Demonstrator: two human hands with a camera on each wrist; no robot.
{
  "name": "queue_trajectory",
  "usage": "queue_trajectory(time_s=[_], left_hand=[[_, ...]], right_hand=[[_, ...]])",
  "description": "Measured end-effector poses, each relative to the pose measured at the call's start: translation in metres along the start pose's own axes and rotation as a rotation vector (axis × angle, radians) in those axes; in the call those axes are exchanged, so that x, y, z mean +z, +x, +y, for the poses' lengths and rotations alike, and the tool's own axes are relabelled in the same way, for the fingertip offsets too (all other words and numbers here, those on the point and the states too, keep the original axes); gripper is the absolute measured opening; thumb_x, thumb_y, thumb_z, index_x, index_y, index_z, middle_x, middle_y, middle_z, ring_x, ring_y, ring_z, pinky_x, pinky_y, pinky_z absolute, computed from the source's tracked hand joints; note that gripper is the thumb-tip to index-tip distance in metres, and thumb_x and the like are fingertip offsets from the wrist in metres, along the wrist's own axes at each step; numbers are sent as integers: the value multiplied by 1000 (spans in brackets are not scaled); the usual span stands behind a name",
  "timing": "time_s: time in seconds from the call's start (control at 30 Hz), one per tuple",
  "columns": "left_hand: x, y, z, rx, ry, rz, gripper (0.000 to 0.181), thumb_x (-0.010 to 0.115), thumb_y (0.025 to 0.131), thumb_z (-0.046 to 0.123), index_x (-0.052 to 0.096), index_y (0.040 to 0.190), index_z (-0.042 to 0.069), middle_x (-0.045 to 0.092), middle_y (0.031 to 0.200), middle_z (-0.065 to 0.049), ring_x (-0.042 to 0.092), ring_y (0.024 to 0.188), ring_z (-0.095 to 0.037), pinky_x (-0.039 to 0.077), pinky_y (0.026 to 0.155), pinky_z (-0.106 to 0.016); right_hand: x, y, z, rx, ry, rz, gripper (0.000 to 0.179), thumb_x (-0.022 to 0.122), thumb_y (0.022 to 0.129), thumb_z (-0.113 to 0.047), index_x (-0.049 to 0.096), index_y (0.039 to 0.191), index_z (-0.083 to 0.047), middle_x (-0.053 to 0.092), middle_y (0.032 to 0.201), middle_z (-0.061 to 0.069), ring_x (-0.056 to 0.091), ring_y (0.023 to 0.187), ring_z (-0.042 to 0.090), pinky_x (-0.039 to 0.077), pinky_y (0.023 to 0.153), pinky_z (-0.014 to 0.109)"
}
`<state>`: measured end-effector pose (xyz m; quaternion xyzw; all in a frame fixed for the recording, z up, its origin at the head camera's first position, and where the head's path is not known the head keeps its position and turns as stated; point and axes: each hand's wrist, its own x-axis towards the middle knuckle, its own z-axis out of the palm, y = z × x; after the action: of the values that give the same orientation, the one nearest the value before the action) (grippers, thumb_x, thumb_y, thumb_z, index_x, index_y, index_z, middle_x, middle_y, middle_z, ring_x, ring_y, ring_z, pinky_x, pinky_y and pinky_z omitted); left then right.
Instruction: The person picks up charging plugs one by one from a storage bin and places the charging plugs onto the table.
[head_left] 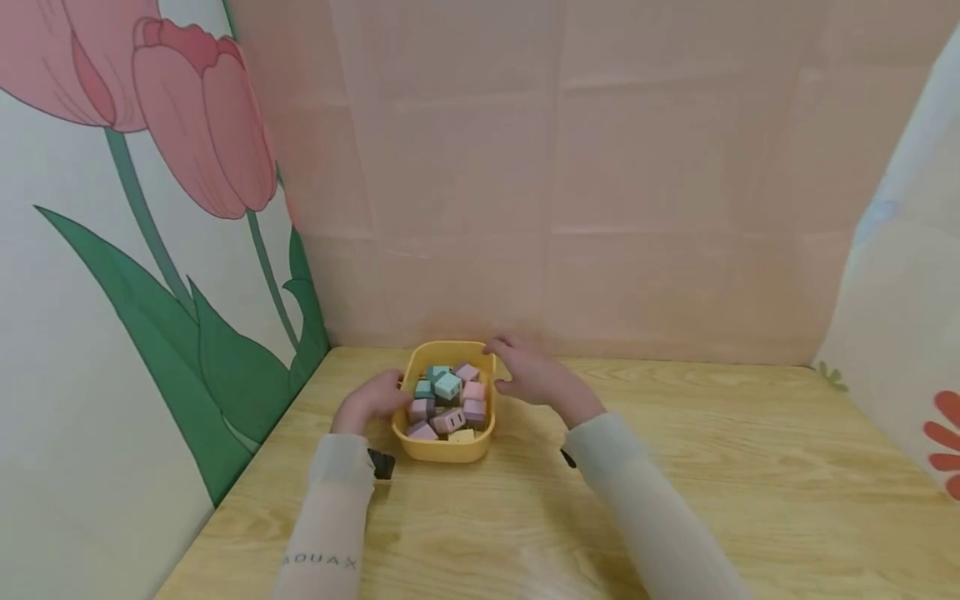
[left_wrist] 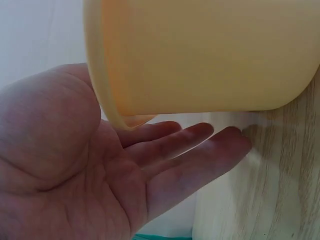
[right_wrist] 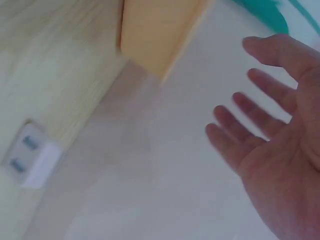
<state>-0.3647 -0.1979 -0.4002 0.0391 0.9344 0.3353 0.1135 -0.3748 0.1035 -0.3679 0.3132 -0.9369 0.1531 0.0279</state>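
Note:
A yellow plastic bin (head_left: 447,451) stands on the table, holding several small pastel blocks (head_left: 448,384) in teal, purple, pink and yellow. One pinkish block (head_left: 450,421) has two dark slots like USB charger ports. My left hand (head_left: 378,395) is at the bin's left rim, the thumb reaching over it. The left wrist view shows its fingers (left_wrist: 200,155) straight outside the bin wall, the thumb tip hidden behind the rim. Near the right rim is my right hand (head_left: 525,373), fingers loosely spread. In the right wrist view that hand (right_wrist: 280,120) is apart from the bin.
A pink cloth wall (head_left: 570,183) rises behind the wooden table (head_left: 712,467). At the left hangs a panel with printed tulips (head_left: 210,125). A pale block with two slots (right_wrist: 31,155) lies on the table in the right wrist view.

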Motion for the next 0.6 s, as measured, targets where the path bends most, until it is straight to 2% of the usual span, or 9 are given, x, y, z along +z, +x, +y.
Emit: queue_trajectory(time_s=[0.17, 0.3, 0.4, 0.6], left_hand=[[1, -2, 2, 9, -7, 11, 44, 59, 104, 19, 59, 141, -4, 70, 125, -18, 68, 100, -25, 58, 84, -34], [0, -2, 2, 18, -12, 7, 39, 59, 104, 16, 60, 138, -4, 71, 118, -16, 67, 97, -23, 57, 81, -32], [-1, -2, 3, 27, -7, 7, 35, 60, 104, 14, 62, 134, -4, 71, 113, -14, 66, 93, -22, 56, 77, -30], [0, -1, 1, 34, 8, 14, 31, 61, 103, 13, 63, 130, -2, 70, 107, -12, 66, 93, -22, 55, 79, -31]], right_hand=[[10, 39, -28, -104, -100, -131, 55, 74, 100, -7, 56, 153, -8, 54, 160, 13, 53, 149, 34, 45, 126, 51], [23, 58, -39, -163, -163, -232, 59, 72, 99, 0, 55, 156, -9, 55, 161, 13, 56, 148, 34, 45, 126, 49], [30, 63, -43, -212, -204, -260, 58, 68, 98, 4, 58, 154, -9, 59, 158, 13, 60, 144, 33, 47, 125, 48], [40, 62, -46, -180, -200, -255, 49, 56, 107, 1, 61, 153, -14, 61, 157, 8, 60, 146, 27, 47, 125, 45]])
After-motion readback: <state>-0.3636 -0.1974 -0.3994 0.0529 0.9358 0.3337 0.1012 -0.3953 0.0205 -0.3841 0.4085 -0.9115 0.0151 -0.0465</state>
